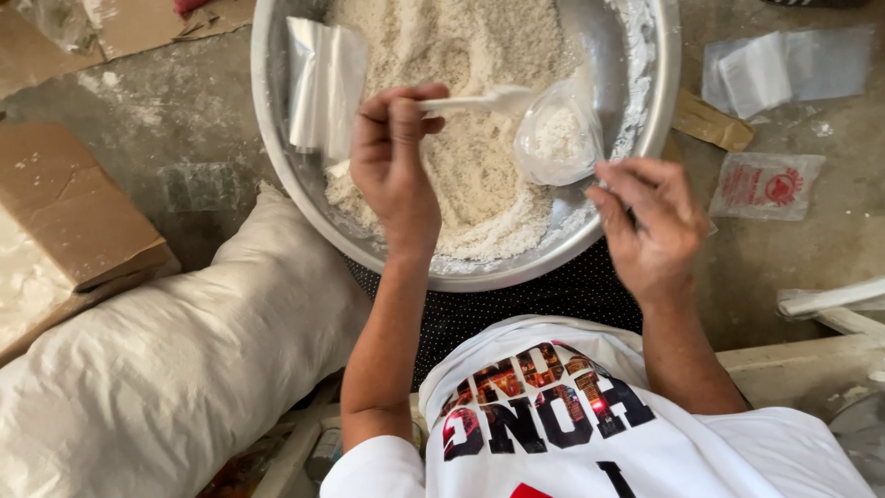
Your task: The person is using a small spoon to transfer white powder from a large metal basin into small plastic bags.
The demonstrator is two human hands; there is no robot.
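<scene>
Head view: small bag between hands

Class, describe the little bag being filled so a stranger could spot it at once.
Find the big metal bowl of white grains. At its right inner edge, the small clear bag stands open beneath the white spoon. Unlike the flat empty bags nearby, it already bulges with grains.

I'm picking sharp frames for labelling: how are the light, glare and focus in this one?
Head view: soft, even daylight with faint shadows; mild glare on the metal bowl's rim and the small clear bag; left hand, right hand and white spoon look reasonably sharp; edges bend slightly from the wide lens.
</scene>
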